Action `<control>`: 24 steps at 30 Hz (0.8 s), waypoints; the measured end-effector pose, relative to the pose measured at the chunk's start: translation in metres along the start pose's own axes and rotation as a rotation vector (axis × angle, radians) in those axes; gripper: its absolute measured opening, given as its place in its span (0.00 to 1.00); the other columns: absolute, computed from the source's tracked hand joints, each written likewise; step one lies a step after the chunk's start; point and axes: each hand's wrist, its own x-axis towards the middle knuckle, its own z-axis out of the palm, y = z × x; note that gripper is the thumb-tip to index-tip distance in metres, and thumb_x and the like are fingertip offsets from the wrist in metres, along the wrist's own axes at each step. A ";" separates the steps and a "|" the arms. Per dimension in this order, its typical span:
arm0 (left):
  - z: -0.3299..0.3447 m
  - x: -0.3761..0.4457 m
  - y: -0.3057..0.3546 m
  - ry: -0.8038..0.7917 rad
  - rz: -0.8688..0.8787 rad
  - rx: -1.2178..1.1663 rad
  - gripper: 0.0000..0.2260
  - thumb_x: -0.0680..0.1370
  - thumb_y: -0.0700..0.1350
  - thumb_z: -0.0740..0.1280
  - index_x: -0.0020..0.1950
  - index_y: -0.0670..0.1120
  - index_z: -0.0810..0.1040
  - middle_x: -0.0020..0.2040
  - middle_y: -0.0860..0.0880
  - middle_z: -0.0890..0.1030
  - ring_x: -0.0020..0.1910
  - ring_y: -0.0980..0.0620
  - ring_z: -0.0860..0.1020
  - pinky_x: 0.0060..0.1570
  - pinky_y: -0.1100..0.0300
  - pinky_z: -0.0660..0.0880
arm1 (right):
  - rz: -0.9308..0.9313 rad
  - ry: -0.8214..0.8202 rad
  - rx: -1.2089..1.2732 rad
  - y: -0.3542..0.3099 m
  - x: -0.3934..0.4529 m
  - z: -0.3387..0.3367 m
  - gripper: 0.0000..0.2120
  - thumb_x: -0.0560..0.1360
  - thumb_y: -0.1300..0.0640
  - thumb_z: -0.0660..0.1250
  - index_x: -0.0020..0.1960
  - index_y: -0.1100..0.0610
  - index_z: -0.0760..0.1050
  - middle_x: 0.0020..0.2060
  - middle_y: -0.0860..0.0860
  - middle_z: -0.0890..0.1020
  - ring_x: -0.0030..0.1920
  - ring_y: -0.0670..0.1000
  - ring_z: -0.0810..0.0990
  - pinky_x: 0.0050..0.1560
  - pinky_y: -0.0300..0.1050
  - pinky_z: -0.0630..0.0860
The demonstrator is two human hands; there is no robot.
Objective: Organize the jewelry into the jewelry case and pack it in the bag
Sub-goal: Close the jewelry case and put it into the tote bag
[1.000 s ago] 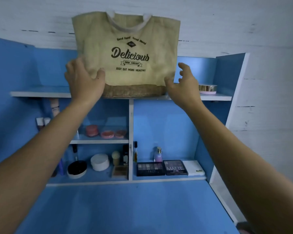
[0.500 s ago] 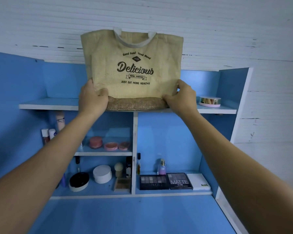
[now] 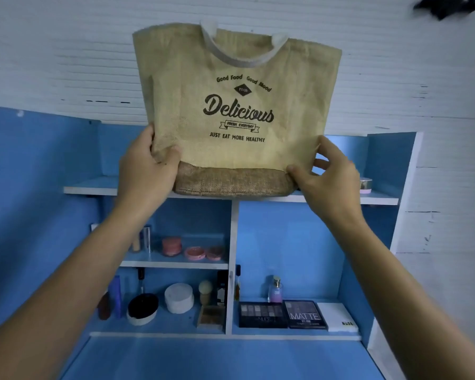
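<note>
Since half a second ago both of my hands have closed in on the lower corners of the jute tote bag (image 3: 236, 116), and the bag looks nearer and larger to me now.

Nearest to me lies the smooth blue desk top (image 3: 220, 357). Above it my two bare forearms reach up and forward. My left hand (image 3: 146, 171) grips the bag's lower left corner, thumb over the front panel and fingers behind the edge. My right hand (image 3: 324, 176) pinches the lower right corner, thumb on the front, the other fingers loosely spread behind.

The bag stands upright on the top shelf (image 3: 93, 187), its base at the front edge. Its weave is coarse and tan, with a darker, rougher band along the bottom, pale webbing handles and black lettering reading "Delicious". It looks soft and light, likely to sag once lifted.

I judge this the fetching step: the bag must come down to the desk before anything is packed. Next, I should lift it off the shelf with both hands. No jewelry or jewelry case is in view.

Behind it, the lower cubbies hold flat eyeshadow palettes (image 3: 283, 315), round pink compacts (image 3: 194, 253) and a small perfume bottle (image 3: 275, 291).
</note>
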 end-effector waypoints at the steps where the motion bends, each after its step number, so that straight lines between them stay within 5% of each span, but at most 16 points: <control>1: -0.006 -0.005 0.004 0.001 0.015 -0.023 0.14 0.80 0.48 0.65 0.65 0.56 0.74 0.54 0.62 0.78 0.50 0.71 0.75 0.45 0.77 0.70 | -0.011 0.013 0.023 -0.002 -0.006 -0.005 0.17 0.73 0.54 0.73 0.60 0.50 0.76 0.55 0.39 0.81 0.55 0.40 0.80 0.46 0.35 0.78; 6: -0.025 -0.044 0.001 0.000 0.023 -0.109 0.16 0.80 0.48 0.67 0.67 0.58 0.73 0.58 0.65 0.77 0.58 0.70 0.74 0.58 0.67 0.72 | -0.003 0.038 0.094 0.005 -0.046 -0.021 0.27 0.73 0.55 0.76 0.70 0.49 0.73 0.59 0.42 0.80 0.55 0.38 0.81 0.51 0.33 0.79; 10: -0.028 -0.087 -0.024 -0.035 -0.019 -0.106 0.18 0.79 0.49 0.68 0.68 0.58 0.72 0.61 0.58 0.79 0.61 0.58 0.78 0.61 0.52 0.76 | 0.032 0.052 0.116 0.024 -0.091 -0.024 0.35 0.72 0.56 0.77 0.75 0.49 0.68 0.62 0.42 0.78 0.60 0.40 0.79 0.57 0.34 0.78; 18: -0.019 -0.175 -0.091 -0.150 -0.162 -0.118 0.22 0.76 0.50 0.72 0.68 0.56 0.71 0.62 0.58 0.79 0.62 0.61 0.77 0.61 0.57 0.75 | 0.082 0.010 0.068 0.076 -0.188 -0.016 0.37 0.71 0.59 0.76 0.76 0.51 0.66 0.64 0.41 0.75 0.63 0.43 0.77 0.61 0.40 0.77; 21: -0.013 -0.201 -0.120 -0.221 -0.249 -0.121 0.24 0.72 0.58 0.69 0.67 0.59 0.69 0.63 0.54 0.79 0.62 0.56 0.78 0.61 0.50 0.76 | 0.179 -0.027 0.071 0.099 -0.219 -0.009 0.42 0.71 0.62 0.77 0.79 0.49 0.60 0.62 0.38 0.75 0.59 0.32 0.76 0.59 0.31 0.75; 24: -0.005 -0.224 -0.149 -0.292 -0.288 -0.051 0.24 0.75 0.50 0.72 0.68 0.58 0.67 0.63 0.51 0.78 0.62 0.53 0.78 0.61 0.45 0.77 | 0.233 -0.071 0.045 0.120 -0.243 -0.001 0.45 0.71 0.62 0.77 0.79 0.47 0.56 0.63 0.39 0.75 0.58 0.32 0.75 0.56 0.24 0.72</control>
